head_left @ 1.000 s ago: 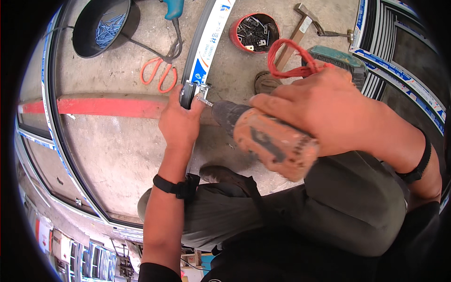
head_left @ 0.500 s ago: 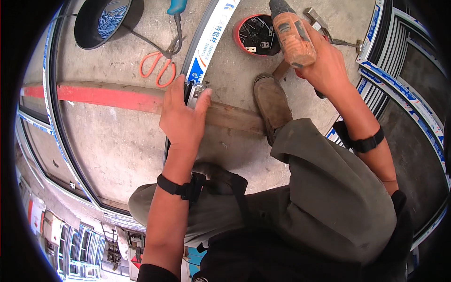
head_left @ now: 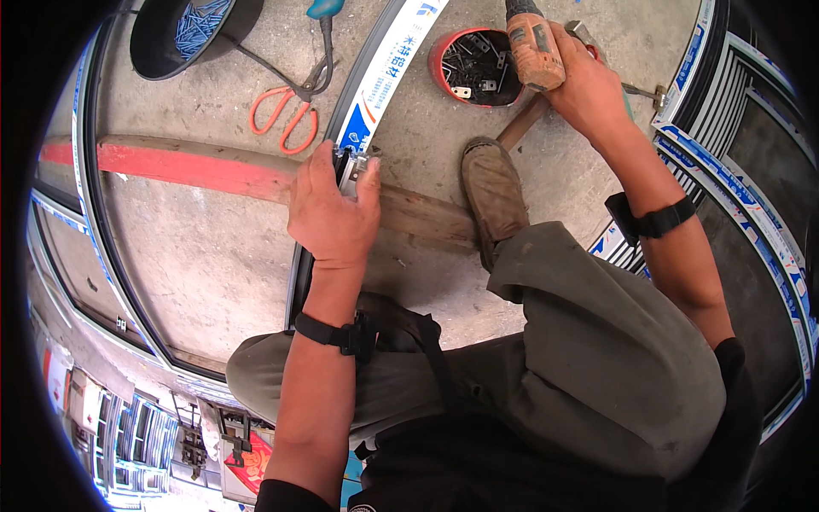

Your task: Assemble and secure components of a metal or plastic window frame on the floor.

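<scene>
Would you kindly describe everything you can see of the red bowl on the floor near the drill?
The red bowl is a round, shallow container, plastic by its look, with a bright red rim and wall and a dark inside. It stands upright on the concrete floor, between the long white and blue frame profile and the orange power drill. It holds a loose heap of small metal brackets and fittings, grey and dark. The drill, gripped by the right hand, covers part of its right rim; whether it touches the bowl cannot be told.

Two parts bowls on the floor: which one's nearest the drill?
The red bowl of dark metal fittings, right beside the drill in the right hand; the black bowl holds screws.
</scene>
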Motion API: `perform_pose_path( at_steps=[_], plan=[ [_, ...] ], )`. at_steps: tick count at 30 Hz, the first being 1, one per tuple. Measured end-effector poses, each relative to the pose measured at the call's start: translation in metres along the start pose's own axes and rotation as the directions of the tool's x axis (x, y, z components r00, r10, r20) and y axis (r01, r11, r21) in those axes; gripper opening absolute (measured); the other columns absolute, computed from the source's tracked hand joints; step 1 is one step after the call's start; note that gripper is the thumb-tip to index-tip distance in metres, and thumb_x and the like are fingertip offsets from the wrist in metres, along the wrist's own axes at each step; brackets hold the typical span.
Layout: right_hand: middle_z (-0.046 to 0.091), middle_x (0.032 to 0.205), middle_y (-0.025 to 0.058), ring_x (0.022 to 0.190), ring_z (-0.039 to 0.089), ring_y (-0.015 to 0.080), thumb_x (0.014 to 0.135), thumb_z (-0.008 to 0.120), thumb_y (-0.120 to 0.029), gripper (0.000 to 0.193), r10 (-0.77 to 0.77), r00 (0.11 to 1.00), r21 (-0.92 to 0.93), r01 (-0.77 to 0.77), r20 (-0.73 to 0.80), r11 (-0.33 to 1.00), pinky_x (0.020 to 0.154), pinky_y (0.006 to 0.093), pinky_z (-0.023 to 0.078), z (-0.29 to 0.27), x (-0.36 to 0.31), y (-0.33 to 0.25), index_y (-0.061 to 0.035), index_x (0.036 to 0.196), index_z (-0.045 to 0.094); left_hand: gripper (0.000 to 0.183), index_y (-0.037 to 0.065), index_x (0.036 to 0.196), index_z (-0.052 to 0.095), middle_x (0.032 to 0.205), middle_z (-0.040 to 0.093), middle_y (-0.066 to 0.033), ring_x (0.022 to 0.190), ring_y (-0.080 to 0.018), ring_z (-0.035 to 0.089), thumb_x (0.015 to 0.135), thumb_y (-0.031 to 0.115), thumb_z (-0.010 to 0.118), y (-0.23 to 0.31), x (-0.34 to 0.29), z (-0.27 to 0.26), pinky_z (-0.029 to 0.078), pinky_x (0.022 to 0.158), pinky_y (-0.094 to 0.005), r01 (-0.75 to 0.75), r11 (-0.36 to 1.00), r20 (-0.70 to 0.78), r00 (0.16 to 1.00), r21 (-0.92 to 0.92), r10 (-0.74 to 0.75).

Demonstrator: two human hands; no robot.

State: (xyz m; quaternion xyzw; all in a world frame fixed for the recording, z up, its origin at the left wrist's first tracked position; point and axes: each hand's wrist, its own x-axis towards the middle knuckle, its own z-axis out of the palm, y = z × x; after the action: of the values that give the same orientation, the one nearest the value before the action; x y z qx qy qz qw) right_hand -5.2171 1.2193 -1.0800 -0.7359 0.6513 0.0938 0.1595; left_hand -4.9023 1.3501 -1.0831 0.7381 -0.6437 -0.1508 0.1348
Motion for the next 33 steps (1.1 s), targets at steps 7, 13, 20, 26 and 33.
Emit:
perform_pose_path(
  at_steps=[7, 13, 20, 26, 33],
  plan=[
    [0.063, 0.122, 0.0184, 0.1, 0.064, 0.0421, 0.085, 0.064, -0.025, 0.063, 0.025, 1.0, 0.044, -0.025, 0.008, 0.999, 0.084, 0.0502, 0.052, 0.013, 0.016, 0.011, -0.0162, 0.142, 0.039, 0.058, 0.004, 0.12, 0.059, 0.104, 0.065, -0.0139, 0.092, -0.0352, 0.064, 0.08, 0.043, 0.075, -0.002, 0.001, -0.002, 0.053, 0.076, -0.0439, 0.005, 1.0, 0.005, 1.0, -0.021, -0.005],
    [0.062, 0.122, 0.0205, 0.105, 0.063, 0.0409, 0.086, 0.065, -0.027, 0.06, -0.008, 0.996, 0.038, 0.011, -0.087, 0.999, 0.085, 0.0505, 0.052, 0.029, 0.016, 0.022, -0.0114, 0.138, 0.039, 0.064, 0.005, 0.118, 0.06, 0.106, 0.067, -0.0126, 0.094, -0.0333, 0.066, 0.072, 0.042, 0.083, 0.0, 0.007, -0.018, 0.054, 0.078, -0.0419, 0.112, 0.994, 0.13, 0.985, -0.01, -0.11],
    [0.061, 0.123, 0.0239, 0.112, 0.059, 0.041, 0.08, 0.066, -0.019, 0.072, 0.014, 1.0, 0.204, -0.012, -0.008, 0.979, 0.094, 0.0465, 0.048, 0.02, 0.018, 0.023, -0.0125, 0.145, 0.037, 0.056, 0.003, 0.114, 0.062, 0.097, 0.071, -0.0132, 0.086, -0.0243, 0.069, 0.067, 0.023, 0.086, 0.003, 0.013, -0.075, 0.054, 0.081, -0.0341, 0.231, 0.951, 0.239, 0.954, -0.206, -0.18],
    [0.055, 0.133, 0.0218, 0.118, 0.056, 0.0403, 0.081, 0.066, -0.019, 0.063, -0.22, 0.938, -0.025, 0.222, -0.269, 0.975, 0.096, 0.0472, 0.048, -0.033, 0.008, -0.019, -0.0097, 0.14, 0.044, 0.059, -0.002, 0.118, 0.059, 0.097, 0.069, -0.0088, 0.088, -0.0132, 0.064, 0.065, 0.009, 0.085, 0.015, -0.004, -0.13, 0.052, 0.083, -0.0281, 0.291, 0.911, 0.235, 0.945, -0.293, -0.227],
    [0.049, 0.143, 0.0191, 0.131, 0.048, 0.0377, 0.078, 0.077, -0.044, 0.089, -0.855, 0.514, 0.582, 0.716, -0.066, 0.385, 0.109, 0.0441, 0.039, -0.098, -0.027, -0.162, -0.0073, 0.149, 0.038, 0.06, 0.003, 0.114, 0.062, 0.099, 0.069, -0.0127, 0.085, -0.0216, 0.069, 0.062, 0.016, 0.088, 0.01, -0.023, -0.158, 0.055, 0.079, -0.0321, 0.246, 0.863, 0.122, 0.969, -0.441, -0.214]
  ],
)
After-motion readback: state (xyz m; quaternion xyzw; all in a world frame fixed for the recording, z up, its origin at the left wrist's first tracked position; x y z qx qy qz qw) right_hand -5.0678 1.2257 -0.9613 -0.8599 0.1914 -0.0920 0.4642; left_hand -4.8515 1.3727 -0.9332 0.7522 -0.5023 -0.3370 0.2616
